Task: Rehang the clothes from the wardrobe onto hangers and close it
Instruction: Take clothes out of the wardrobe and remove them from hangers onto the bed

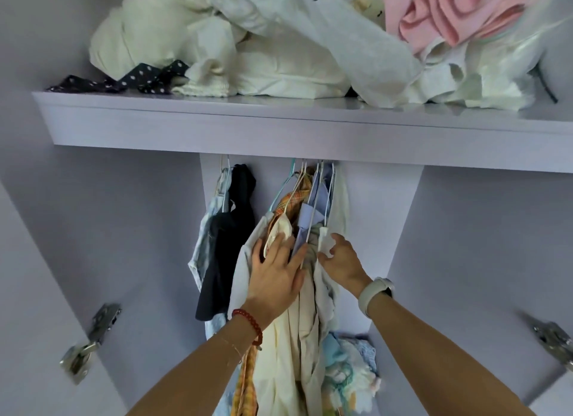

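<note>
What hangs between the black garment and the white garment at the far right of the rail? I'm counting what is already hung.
In the head view: a cream garment, an orange plaid shirt and a pale blue shirt, on thin hangers.

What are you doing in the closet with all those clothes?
A person is sorting shirts hanging in an open wardrobe. The left hand presses flat against the bunch of hanging clothes, and the right hand pinches a white garment on a hanger. A heap of unhung clothes sits on the shelf above.
</note>
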